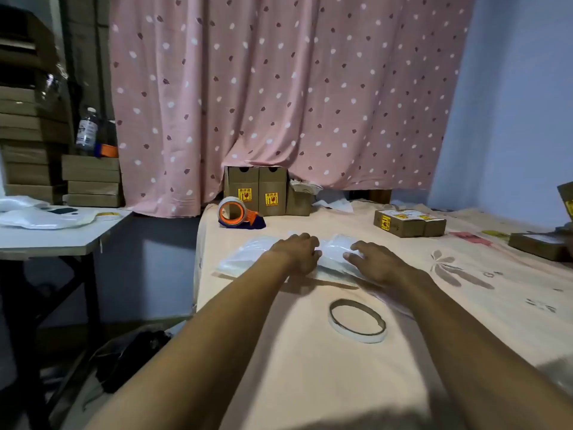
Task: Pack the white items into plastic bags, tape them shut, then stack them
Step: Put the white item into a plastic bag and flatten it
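Observation:
A clear plastic bag point(245, 254) with a white item point(333, 252) inside lies on the peach bed sheet point(310, 367) in front of me. My left hand point(297, 251) rests on the bag's middle with fingers curled down onto it. My right hand point(372, 260) lies flat on the bag's right part, fingertips touching the white item. A thin roll of tape point(357, 320) lies on the sheet just nearer to me than the bag. An orange tape dispenser point(237, 212) stands behind the bag.
Brown cardboard boxes point(268, 195) with yellow labels stand against the pink curtain; more small boxes point(409, 223) sit at the right. A white side table point(62, 234) on the left holds plastic bags point(43, 217). Stacked cartons point(90, 181) line the left wall.

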